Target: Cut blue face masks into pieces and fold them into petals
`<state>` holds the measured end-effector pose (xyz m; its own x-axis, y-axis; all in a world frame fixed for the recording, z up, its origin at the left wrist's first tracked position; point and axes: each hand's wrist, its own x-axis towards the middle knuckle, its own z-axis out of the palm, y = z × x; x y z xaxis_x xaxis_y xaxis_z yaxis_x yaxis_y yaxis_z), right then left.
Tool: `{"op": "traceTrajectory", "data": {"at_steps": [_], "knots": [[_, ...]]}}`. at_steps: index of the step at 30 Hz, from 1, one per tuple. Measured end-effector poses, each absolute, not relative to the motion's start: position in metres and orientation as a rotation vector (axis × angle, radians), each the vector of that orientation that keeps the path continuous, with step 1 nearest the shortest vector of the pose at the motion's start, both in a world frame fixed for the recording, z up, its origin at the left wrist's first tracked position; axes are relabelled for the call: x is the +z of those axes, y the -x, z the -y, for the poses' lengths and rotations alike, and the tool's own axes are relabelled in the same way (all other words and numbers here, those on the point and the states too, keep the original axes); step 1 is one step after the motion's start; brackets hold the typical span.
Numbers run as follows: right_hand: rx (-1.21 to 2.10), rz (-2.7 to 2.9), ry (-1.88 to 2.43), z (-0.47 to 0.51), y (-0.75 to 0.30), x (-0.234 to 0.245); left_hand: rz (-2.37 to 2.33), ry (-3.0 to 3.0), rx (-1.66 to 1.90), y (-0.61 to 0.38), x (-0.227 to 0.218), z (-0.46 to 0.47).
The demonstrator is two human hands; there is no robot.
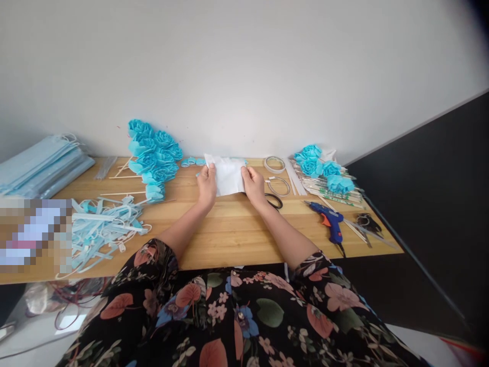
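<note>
Wall (244,76) stands pale behind everything; before it lies the wooden table (229,229), which carries all the materials; at its far left rests the mask stack (38,158), light blue and flat; next comes the left bunch of blue roses (155,153), with thin sticks (126,177) reaching out from it; nearer to the person spreads the tangled heap of strips (103,227), pale blue and white; on the right, the smaller group of roses (310,166) lies upon wrapped packets (346,196).

Sheet (230,176), white and slightly creased, is over the middle of the table, between the two hands; the left hand (207,184) pinches its left edge, the thumb lying on the near face; the right hand (254,183) pinches the right edge in the same manner; whether the lower edge touches the wood, I cannot tell.

Glue gun (331,221), dark blue with an orange trigger, lies to the right; near the right hand are the tape roll (274,171), a thin ring (280,195) and a black loop (277,208), partly hidden; small blue pieces (194,161) lie behind the left hand.
</note>
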<state>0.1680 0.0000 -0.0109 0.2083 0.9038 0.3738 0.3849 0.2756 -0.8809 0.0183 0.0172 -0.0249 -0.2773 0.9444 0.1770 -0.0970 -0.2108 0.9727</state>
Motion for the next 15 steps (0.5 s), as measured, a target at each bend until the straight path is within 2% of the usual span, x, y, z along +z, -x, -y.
{"op": "traceTrajectory", "data": {"at_steps": [15], "knots": [[0.498, 1.459, 1.308, 0.009, -0.158, -0.007, -1.212, -1.166, 1.611, -0.026, -0.028, -0.014]]}}
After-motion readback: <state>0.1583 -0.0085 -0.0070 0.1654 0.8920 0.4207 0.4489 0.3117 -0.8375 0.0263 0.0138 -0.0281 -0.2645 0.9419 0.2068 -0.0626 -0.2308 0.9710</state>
